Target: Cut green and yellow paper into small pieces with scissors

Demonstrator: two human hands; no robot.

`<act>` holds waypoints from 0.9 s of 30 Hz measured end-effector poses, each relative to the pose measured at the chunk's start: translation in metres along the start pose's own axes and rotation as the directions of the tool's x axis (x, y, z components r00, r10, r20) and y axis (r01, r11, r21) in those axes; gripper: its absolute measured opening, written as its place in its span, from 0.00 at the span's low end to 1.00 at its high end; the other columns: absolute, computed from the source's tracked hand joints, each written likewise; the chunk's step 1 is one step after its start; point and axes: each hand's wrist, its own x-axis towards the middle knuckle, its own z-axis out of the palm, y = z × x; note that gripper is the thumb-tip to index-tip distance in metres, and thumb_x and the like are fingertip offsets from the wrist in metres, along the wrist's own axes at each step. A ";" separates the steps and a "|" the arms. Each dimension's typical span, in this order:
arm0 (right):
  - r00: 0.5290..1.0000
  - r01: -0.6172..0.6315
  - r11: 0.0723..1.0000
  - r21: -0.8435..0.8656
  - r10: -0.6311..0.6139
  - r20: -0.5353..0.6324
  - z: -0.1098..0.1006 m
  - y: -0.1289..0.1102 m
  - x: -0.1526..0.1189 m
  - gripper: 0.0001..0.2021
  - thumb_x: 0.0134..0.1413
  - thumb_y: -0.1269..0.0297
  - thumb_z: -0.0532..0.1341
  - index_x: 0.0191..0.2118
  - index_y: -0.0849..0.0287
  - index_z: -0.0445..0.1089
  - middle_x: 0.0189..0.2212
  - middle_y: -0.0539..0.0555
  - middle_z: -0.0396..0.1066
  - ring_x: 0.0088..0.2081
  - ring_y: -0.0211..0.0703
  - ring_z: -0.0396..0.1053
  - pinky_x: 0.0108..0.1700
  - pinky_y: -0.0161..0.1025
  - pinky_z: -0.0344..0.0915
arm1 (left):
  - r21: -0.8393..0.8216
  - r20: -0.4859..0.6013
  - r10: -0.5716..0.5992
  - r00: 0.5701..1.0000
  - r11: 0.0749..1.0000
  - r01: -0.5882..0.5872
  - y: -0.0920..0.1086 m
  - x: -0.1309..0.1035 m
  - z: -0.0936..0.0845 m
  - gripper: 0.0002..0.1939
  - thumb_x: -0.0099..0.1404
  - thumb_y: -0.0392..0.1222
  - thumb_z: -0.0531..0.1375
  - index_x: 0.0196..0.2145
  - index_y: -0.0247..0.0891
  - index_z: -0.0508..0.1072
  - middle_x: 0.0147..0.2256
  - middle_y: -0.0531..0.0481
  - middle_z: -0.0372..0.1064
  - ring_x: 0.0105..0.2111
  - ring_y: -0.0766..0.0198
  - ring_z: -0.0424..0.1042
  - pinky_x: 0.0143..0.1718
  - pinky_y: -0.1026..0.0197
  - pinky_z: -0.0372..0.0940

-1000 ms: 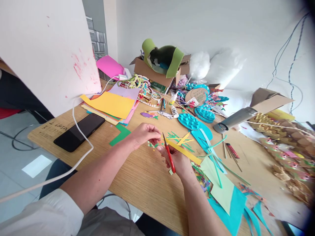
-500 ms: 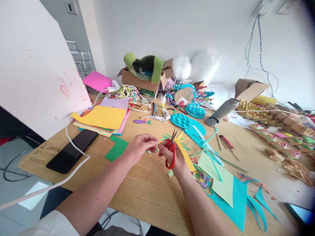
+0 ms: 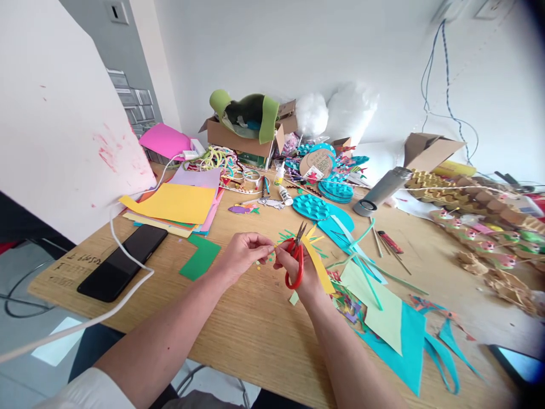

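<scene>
Near the middle of the table my two hands almost meet at the fingertips. My right hand (image 3: 300,272) is closed round red-handled scissors (image 3: 294,276), whose blades point up and away from me. Its thumb and forefinger are pinched towards the other hand. My left hand (image 3: 247,253) is closed in a pinch too; whatever lies between its fingertips is too small to make out. Tiny paper dots (image 3: 258,267) lie on the table just behind the fingertips. Beside the right hand are a yellow paper strip (image 3: 317,264) and thin green paper strips (image 3: 286,234).
Coloured paper sheets (image 3: 170,203), a black phone (image 3: 123,264) with a white cable (image 3: 147,275) across it, and green paper (image 3: 200,258) lie left. Glue bottles (image 3: 285,196) stand behind. A grey flask (image 3: 382,192), blue paper (image 3: 411,346) and painted egg cartons (image 3: 485,241) are to the right.
The view has shifted slightly, so everything sits a little further left. Both hands keep nearly the same pose, with the scissors still in the right one.
</scene>
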 end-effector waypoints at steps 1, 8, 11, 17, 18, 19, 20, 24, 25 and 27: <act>1.000 -0.009 1.000 -0.006 0.008 -0.005 0.000 -0.001 0.000 0.10 0.46 0.57 0.62 0.24 0.59 0.68 0.16 0.49 0.67 0.18 0.36 0.61 0.23 0.34 0.61 | 0.005 -0.001 0.000 1.000 1.000 0.000 0.000 0.000 0.000 0.10 0.50 0.42 0.67 0.27 0.32 0.77 0.23 0.51 0.72 0.22 0.69 0.67 0.27 0.64 0.62; 1.000 -0.027 1.000 0.012 0.027 -0.010 0.002 -0.011 -0.002 0.13 0.43 0.54 0.63 0.22 0.58 0.66 0.18 0.50 0.67 0.21 0.41 0.67 0.25 0.36 0.64 | 0.086 -0.007 0.067 0.998 0.994 -0.066 -0.001 0.000 -0.001 0.09 0.52 0.42 0.66 0.27 0.33 0.76 0.22 0.52 0.70 0.22 0.68 0.66 0.25 0.64 0.61; 1.000 -0.015 0.999 0.035 0.016 -0.013 0.003 -0.014 -0.002 0.15 0.41 0.52 0.64 0.21 0.58 0.64 0.19 0.51 0.68 0.23 0.42 0.69 0.27 0.37 0.65 | 0.098 -0.017 0.088 0.996 0.991 -0.086 -0.001 0.000 -0.001 0.08 0.52 0.42 0.65 0.27 0.33 0.76 0.22 0.53 0.69 0.21 0.68 0.66 0.25 0.64 0.61; 1.000 -0.014 0.997 0.076 0.015 -0.020 0.004 -0.014 -0.002 0.13 0.41 0.54 0.64 0.22 0.58 0.66 0.18 0.50 0.66 0.22 0.41 0.67 0.27 0.37 0.65 | 0.065 -0.012 0.047 0.999 0.997 -0.046 -0.002 0.000 0.001 0.10 0.51 0.43 0.66 0.28 0.33 0.75 0.22 0.52 0.70 0.21 0.68 0.67 0.25 0.64 0.62; 1.000 -0.008 0.996 0.088 0.010 -0.021 0.004 -0.014 -0.002 0.12 0.41 0.55 0.63 0.22 0.58 0.66 0.19 0.50 0.66 0.22 0.41 0.67 0.27 0.37 0.66 | 0.064 -0.010 0.039 0.999 0.997 -0.038 -0.003 0.000 0.001 0.10 0.51 0.44 0.66 0.28 0.33 0.75 0.22 0.52 0.70 0.21 0.68 0.67 0.24 0.64 0.62; 1.000 -0.006 0.995 0.096 0.008 -0.020 0.004 -0.013 -0.002 0.12 0.42 0.55 0.63 0.22 0.59 0.66 0.19 0.50 0.66 0.23 0.40 0.67 0.28 0.37 0.66 | 0.066 -0.011 0.039 0.999 0.997 -0.038 -0.003 -0.001 0.001 0.10 0.51 0.44 0.66 0.28 0.33 0.75 0.23 0.52 0.70 0.21 0.68 0.68 0.24 0.64 0.62; 1.000 -0.008 0.995 0.098 0.010 -0.019 0.004 -0.013 -0.002 0.12 0.42 0.56 0.63 0.22 0.59 0.66 0.19 0.50 0.66 0.23 0.40 0.67 0.27 0.36 0.65 | 0.070 -0.016 0.046 0.999 0.997 -0.045 -0.003 -0.001 0.001 0.10 0.51 0.43 0.66 0.28 0.33 0.75 0.23 0.52 0.70 0.21 0.68 0.68 0.24 0.64 0.62; 0.999 -0.032 0.996 0.083 0.033 -0.013 0.004 -0.009 -0.002 0.14 0.40 0.54 0.66 0.23 0.59 0.66 0.19 0.50 0.65 0.23 0.41 0.67 0.24 0.35 0.63 | 0.078 -0.034 0.081 0.996 0.994 -0.078 -0.001 -0.001 0.001 0.08 0.52 0.41 0.65 0.26 0.33 0.75 0.22 0.53 0.69 0.21 0.68 0.67 0.24 0.64 0.62; 0.999 -0.035 0.996 0.080 0.036 -0.009 0.004 -0.007 -0.002 0.14 0.41 0.54 0.66 0.23 0.59 0.67 0.19 0.50 0.65 0.22 0.41 0.67 0.24 0.35 0.63 | 0.071 -0.034 0.080 0.996 0.994 -0.078 -0.001 -0.001 0.001 0.08 0.52 0.41 0.65 0.26 0.33 0.74 0.21 0.53 0.69 0.21 0.69 0.67 0.24 0.64 0.62; 1.000 -0.030 0.997 0.075 0.029 0.011 0.004 -0.004 -0.002 0.14 0.42 0.54 0.66 0.24 0.60 0.67 0.19 0.50 0.66 0.22 0.40 0.67 0.23 0.34 0.62 | 0.049 -0.028 0.062 0.998 0.997 -0.061 -0.001 0.000 0.000 0.07 0.51 0.40 0.65 0.26 0.33 0.74 0.21 0.53 0.69 0.20 0.69 0.67 0.23 0.64 0.62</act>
